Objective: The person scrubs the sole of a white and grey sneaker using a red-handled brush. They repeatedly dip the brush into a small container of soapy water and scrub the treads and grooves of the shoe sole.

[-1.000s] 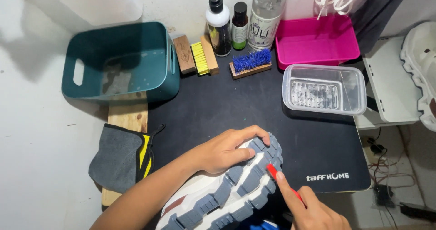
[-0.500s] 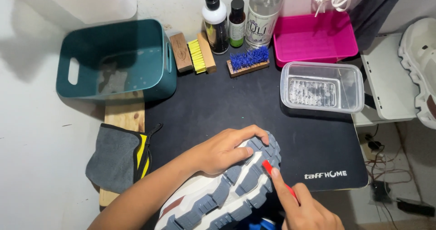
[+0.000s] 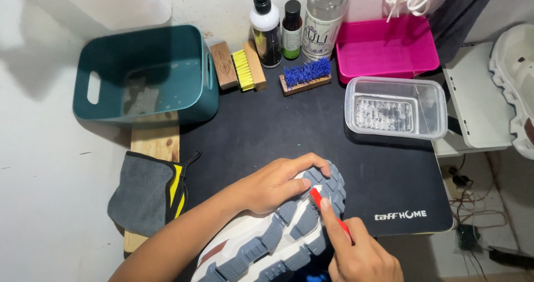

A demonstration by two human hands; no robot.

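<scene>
A sneaker [image 3: 272, 243] lies sole up on the black mat [image 3: 267, 132], its grey and white tread facing me. My left hand [image 3: 275, 184] presses down on the toe end of the sole and holds it steady. My right hand [image 3: 361, 257] grips a thin red tool [image 3: 329, 211], index finger laid along it. The red tip touches the tread grooves near the toe, right beside my left fingers.
A teal tub [image 3: 144, 76] stands at back left, with brushes [image 3: 306, 75], three bottles [image 3: 266, 20] and a pink tray [image 3: 389, 48] along the wall. A clear plastic container [image 3: 395, 108] sits at right. A grey and yellow cloth [image 3: 147, 190] lies on a wooden board at left. A white shoe [image 3: 517, 82] rests at far right.
The red tool's tip has shifted slightly toward the toe along the tread. My left hand keeps its hold on the sneaker.
</scene>
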